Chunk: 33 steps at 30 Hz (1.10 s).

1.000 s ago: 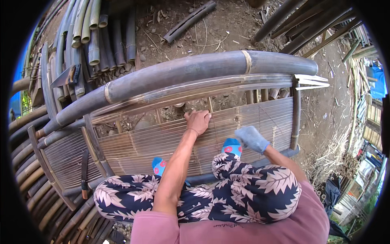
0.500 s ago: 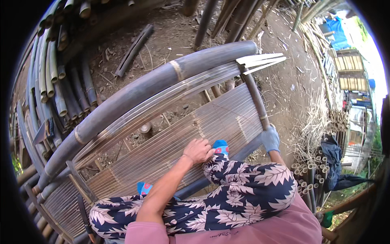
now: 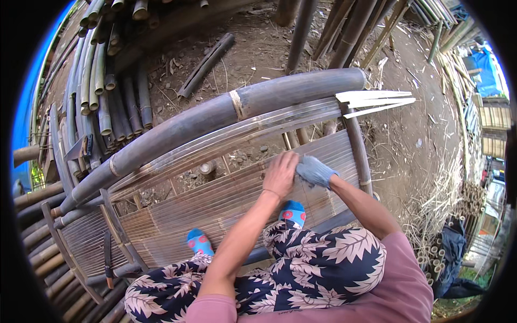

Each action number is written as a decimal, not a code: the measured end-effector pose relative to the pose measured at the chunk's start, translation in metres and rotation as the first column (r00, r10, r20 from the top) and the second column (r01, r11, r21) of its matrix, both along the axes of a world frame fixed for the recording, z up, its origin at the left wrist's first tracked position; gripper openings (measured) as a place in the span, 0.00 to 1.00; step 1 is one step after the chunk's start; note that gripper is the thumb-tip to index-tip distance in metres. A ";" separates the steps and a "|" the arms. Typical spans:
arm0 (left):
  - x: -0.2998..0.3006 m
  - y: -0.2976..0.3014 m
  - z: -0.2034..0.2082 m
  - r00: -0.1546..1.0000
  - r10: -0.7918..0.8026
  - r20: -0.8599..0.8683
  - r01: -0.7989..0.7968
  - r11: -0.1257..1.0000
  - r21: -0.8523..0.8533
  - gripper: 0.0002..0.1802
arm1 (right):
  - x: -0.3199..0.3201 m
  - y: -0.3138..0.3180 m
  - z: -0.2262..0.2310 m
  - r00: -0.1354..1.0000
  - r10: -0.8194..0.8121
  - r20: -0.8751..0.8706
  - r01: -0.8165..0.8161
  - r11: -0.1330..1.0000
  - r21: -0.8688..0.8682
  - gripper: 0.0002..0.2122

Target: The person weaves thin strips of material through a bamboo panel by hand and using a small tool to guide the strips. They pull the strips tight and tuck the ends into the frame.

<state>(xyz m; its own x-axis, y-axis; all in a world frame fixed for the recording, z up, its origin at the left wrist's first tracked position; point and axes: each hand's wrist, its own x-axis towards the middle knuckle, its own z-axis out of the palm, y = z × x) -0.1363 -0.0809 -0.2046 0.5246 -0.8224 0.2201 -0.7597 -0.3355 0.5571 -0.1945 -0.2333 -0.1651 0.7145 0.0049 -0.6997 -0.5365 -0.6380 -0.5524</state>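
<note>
My bare left hand (image 3: 281, 171) and my right hand (image 3: 314, 172), in a grey glove, meet above the slatted bamboo seat (image 3: 215, 207). The left fingers are curled downward and slightly blurred. The right fingers bend in against them, partly hidden. Both hands look closed, but whatever may be between them is too small to make out. Beyond them runs a row of thin bamboo strips (image 3: 258, 123), ending in pale split ends (image 3: 371, 99) at the right. A thick dark bamboo pole (image 3: 177, 132) curves along the far side.
A long dark tool with an orange end (image 3: 109, 261) lies by the wooden crosspieces at the left. A flat-bladed tool (image 3: 81, 148) is farther back. Stacked bamboo poles (image 3: 99, 75) fill the far left; upright poles (image 3: 301, 35) stand behind. My socked feet (image 3: 292, 212) rest on the seat.
My right hand has come from the right end of the seat's near rail to join my left hand. The left hand has moved slightly right and farther away. The view has shifted.
</note>
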 end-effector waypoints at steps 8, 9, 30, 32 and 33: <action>0.040 -0.029 0.007 0.702 0.540 -0.465 -0.434 0.842 0.321 0.16 | -0.041 -0.109 0.121 0.650 -0.540 0.535 0.605 0.793 0.065 0.09; 0.052 -0.022 0.002 0.693 0.622 -0.366 -0.465 0.773 0.433 0.18 | -0.034 -0.127 0.111 0.629 -0.474 0.616 0.663 0.741 -0.106 0.10; 0.069 -0.018 -0.035 0.509 0.405 -0.760 -0.170 0.912 0.373 0.13 | 0.031 -0.039 -0.067 0.823 0.127 0.554 0.051 0.954 -0.295 0.16; 0.068 -0.008 -0.023 0.360 0.225 -0.905 -0.023 0.972 0.232 0.13 | 0.012 -0.027 -0.047 0.690 0.149 0.708 0.039 0.969 -0.243 0.15; 0.069 -0.006 -0.020 0.286 0.136 -0.949 0.045 0.987 0.155 0.13 | -0.006 -0.023 -0.033 0.784 -0.111 0.611 0.123 0.992 0.022 0.12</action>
